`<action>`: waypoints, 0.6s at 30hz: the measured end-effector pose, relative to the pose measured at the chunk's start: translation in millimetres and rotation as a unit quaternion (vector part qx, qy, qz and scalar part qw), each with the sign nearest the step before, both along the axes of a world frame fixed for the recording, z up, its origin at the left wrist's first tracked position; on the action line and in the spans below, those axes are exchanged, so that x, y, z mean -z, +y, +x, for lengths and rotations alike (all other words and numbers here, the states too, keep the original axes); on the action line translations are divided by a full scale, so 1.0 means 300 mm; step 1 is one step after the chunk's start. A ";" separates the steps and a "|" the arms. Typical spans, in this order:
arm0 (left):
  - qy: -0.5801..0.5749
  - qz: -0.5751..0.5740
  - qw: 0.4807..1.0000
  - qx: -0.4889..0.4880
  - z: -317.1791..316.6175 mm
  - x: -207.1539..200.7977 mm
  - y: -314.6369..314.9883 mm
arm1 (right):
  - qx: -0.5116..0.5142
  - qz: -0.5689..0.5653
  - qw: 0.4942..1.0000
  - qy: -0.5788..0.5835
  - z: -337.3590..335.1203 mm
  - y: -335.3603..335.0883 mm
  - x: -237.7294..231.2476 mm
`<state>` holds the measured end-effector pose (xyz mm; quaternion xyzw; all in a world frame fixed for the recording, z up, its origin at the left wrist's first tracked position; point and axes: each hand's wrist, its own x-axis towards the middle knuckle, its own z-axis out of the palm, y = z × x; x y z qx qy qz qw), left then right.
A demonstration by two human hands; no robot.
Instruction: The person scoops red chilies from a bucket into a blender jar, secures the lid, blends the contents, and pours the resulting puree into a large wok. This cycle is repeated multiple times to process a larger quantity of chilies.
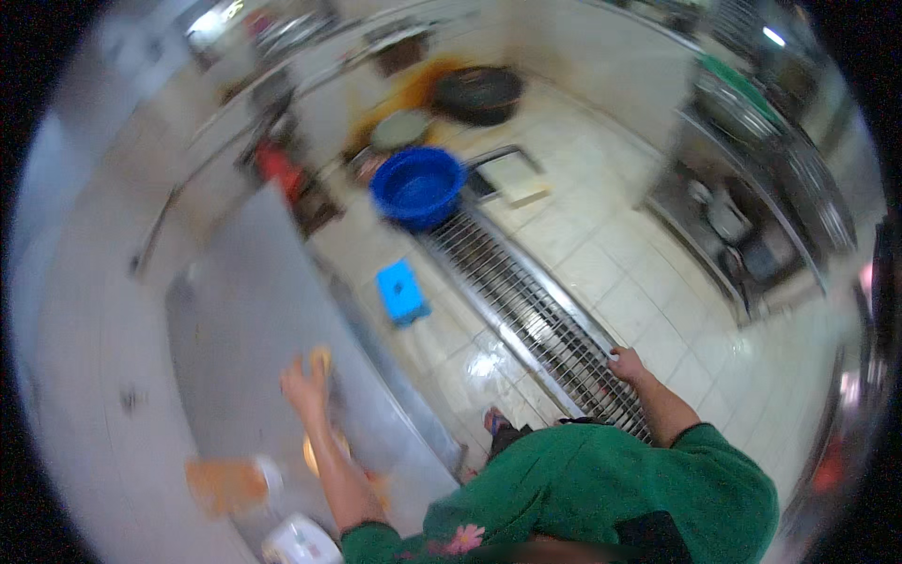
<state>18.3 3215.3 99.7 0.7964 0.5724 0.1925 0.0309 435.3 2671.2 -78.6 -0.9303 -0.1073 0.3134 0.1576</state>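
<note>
My left hand (303, 385) is over the metal table (254, 310), its fingers bent against a small tan-yellow piece (321, 361). Blur hides what kind of thing this piece is. Beneath my left forearm lies a round yellowish thing (313, 455), partly covered by the arm. Left of it is a clear container with orange-brown contents (225, 485) and a pale lid. A white tub (301, 541) is at the table's near end. Out to the right, above the floor grate, hangs my right hand (625, 365) with its fingers curled; anything inside them is hidden.
A metal drain grate (536, 320) runs along the tiled floor. At its far end is a blue basin (419, 186), with a bright blue stool (401, 291) nearer the table. A dark round pan (479, 94) lies farther back. Metal shelving (752, 188) with dishes stands at right.
</note>
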 end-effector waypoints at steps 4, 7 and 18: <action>-0.042 -0.100 0.994 0.008 0.061 0.086 0.038 | 0.105 0.023 0.994 -0.029 -0.025 -0.184 0.014; 0.004 -0.044 0.999 0.011 0.032 0.129 0.069 | 0.098 -0.083 0.990 -0.061 -0.067 -0.388 0.066; 0.197 -0.077 0.977 -0.008 0.161 0.155 0.214 | 0.185 -0.160 0.967 0.069 -0.380 -1.048 0.315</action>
